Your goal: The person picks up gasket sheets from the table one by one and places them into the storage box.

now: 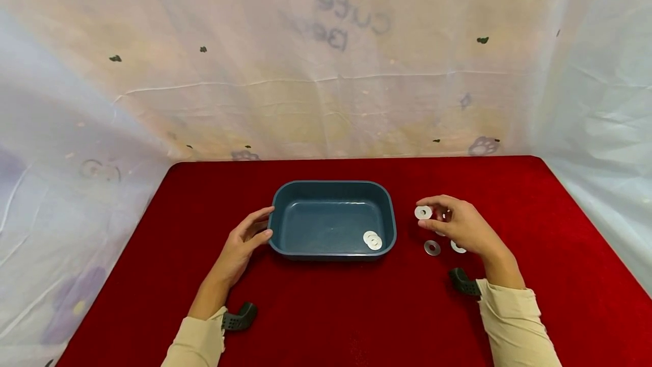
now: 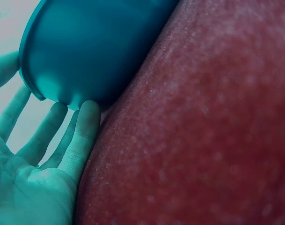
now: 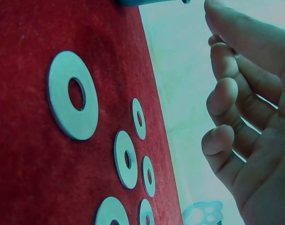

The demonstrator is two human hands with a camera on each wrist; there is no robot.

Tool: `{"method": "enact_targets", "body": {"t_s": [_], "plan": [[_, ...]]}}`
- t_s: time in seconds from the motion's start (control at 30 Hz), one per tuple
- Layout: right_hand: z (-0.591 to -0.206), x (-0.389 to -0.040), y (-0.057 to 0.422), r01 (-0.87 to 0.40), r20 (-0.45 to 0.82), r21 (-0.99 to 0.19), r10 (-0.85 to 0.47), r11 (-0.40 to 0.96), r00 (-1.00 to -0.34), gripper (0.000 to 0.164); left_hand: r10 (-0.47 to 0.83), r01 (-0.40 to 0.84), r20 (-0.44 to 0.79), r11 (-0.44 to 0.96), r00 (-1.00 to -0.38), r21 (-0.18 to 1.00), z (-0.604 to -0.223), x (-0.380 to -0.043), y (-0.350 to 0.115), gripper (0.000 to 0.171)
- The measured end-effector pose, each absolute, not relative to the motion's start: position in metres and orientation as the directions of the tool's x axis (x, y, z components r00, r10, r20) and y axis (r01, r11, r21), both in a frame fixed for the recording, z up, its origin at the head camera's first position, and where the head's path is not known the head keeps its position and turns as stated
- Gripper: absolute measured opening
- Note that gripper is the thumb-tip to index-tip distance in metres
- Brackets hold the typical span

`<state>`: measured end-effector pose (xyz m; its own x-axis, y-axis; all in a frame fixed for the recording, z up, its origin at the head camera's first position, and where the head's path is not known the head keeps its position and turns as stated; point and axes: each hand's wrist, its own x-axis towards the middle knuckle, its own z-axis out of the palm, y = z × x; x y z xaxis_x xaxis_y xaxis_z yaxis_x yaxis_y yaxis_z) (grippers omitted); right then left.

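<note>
A blue-grey rectangular basin (image 1: 326, 221) stands on the red cloth, with two flat metal washers (image 1: 376, 246) overlapping in its near right corner. At the basin's left end my left hand (image 1: 240, 244) rests its fingertips on the rim and outer wall. The left wrist view has these fingers extended against the basin's wall (image 2: 95, 47). Right of the basin, my right hand (image 1: 467, 226) pinches one washer (image 1: 418, 214) between thumb and fingers, raised over the cloth. That washer is out of sight in the right wrist view. Several loose washers (image 3: 60, 101) lie flat below this hand.
The red cloth (image 1: 331, 310) covers the table. Pale printed sheets (image 1: 254, 112) hang behind it and along both sides. Dark wrist mounts (image 1: 240, 317) stick out at both sleeves.
</note>
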<state>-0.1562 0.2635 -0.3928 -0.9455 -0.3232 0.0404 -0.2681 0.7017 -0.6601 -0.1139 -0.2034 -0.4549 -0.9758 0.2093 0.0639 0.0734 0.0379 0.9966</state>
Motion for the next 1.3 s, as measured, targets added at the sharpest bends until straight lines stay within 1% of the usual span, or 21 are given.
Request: {"method": "enact_targets", "body": {"t_s": [0.3, 0.57, 1.3], "plan": [[-0.388, -0.156, 0.265, -0.256, 0.039, -0.665, -0.309, 0.701, -0.950, 0.038, 0.211, 0.080, 0.072, 0.031, -0.975, 0.996, -0.453, -0.115, -0.203, 0.050], [-0.383, -0.154, 0.264, -0.265, 0.067, -0.658, -0.295, 0.705, -0.953, 0.037, 0.214, 0.081, 0.074, 0.025, -0.974, 0.996, -0.454, -0.116, -0.202, 0.050], [-0.377, -0.151, 0.265, -0.262, 0.091, -0.686, -0.277, 0.679, -0.957, 0.037, 0.216, 0.079, 0.069, 0.038, -0.974, 0.996, -0.455, -0.115, -0.202, 0.051]]}}
